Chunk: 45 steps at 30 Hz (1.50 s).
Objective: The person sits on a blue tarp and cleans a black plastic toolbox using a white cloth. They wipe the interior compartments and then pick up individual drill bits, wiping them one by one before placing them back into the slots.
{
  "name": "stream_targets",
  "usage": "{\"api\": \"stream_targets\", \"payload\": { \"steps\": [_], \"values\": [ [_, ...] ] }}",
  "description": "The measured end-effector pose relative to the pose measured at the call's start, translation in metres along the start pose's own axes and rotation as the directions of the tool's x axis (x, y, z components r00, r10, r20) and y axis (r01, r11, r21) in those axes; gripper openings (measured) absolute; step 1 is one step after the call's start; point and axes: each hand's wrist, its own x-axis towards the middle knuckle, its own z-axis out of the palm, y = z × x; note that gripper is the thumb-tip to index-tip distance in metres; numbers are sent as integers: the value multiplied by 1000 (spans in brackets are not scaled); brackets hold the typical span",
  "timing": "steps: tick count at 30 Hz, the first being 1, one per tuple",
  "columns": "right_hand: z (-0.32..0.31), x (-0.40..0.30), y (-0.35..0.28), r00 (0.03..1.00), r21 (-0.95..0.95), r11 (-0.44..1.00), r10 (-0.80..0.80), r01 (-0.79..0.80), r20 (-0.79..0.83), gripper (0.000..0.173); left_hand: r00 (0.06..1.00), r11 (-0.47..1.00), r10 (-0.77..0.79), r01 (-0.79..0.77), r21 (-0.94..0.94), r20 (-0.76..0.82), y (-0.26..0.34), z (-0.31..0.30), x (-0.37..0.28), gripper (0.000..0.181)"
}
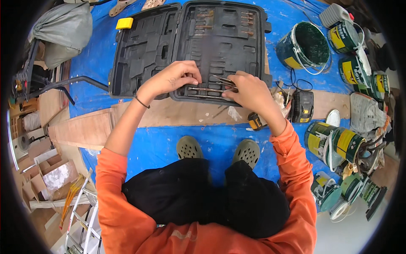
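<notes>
A black plastic tool case [222, 47] lies open on the floor before me, its moulded lid half [142, 54] to the left. In my right hand [249, 90] is a bunch of thin metal drill bits [224, 81], over the case's near right part. Just above the near slots is my left hand [177, 76], thumb and fingers bent close together; I cannot tell whether anything is pinched there. Below both hands, long drill bits [204, 90] lie crosswise in the case. Short rusty bits [204, 27] sit in slots at the far end.
A yellow block [124, 23] rests at the lid's far left edge. To the right are a battery charger [303, 106], a yellow-and-black battery [256, 121] and an open paint bucket [303, 46]. More paint buckets line the right. A stepladder [82, 203] stands left. Blue sheeting [152, 139] covers the floor.
</notes>
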Motion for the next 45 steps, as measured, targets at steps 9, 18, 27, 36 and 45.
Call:
{"api": "stream_targets", "payload": {
  "steps": [9,18,27,36,45],
  "values": [
    [7,10,-2,999,27,999,-32,31,43,25,987,990,27,-48,133,156,0,-1,10,19],
    [-3,29,-2,977,18,997,68,-73,201,23,999,947,-47,46,318,-5,8,20,9,20],
    [-6,35,-9,960,-7,989,143,-146,239,23,992,923,-111,82,376,56,11,20,10,10],
    [-10,43,-12,966,-136,980,170,-146,194,28,999,928,-31,33,372,-11,3,26,6,11],
    [-24,27,10,970,866,465,229,-181,79,36,973,913,-102,8,-408,-208,19,33,21,39]
  ]
}}
